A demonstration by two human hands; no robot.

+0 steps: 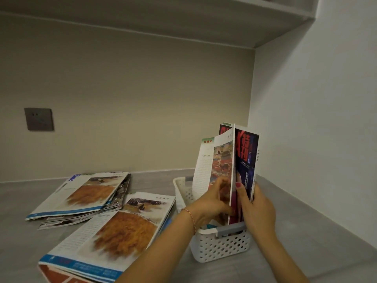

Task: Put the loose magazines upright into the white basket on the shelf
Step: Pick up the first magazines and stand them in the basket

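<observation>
Standing upright in the white basket, several magazines rise well above its rim, their lower edges down inside it. The basket sits on the grey shelf near the right wall, its perforated side facing the camera and a grey handle along the near rim.

The right hand grips the rightmost magazine, a dark-covered one with large red characters; the thumb, with a red nail, presses on the front cover while the fingers wrap round the back edge. The left hand reaches in from the left, its fingers curled against the cover of a pale magazine with a painted scene, which bows and leans to the left. The fingertips are blurred, so whether they pinch that cover or only push on it I cannot tell. A thin red cord circles the left wrist.

Left of the basket, loose magazines lie flat on the shelf in two heaps. The nearer heap has on top a cover with an orange-brown picture and a blue band along its lower edge; its right side lies just beside the basket. The farther heap is fanned out, topped by a like cover.

A dark socket plate is set in the beige back wall. An upper shelf board spans overhead.
</observation>
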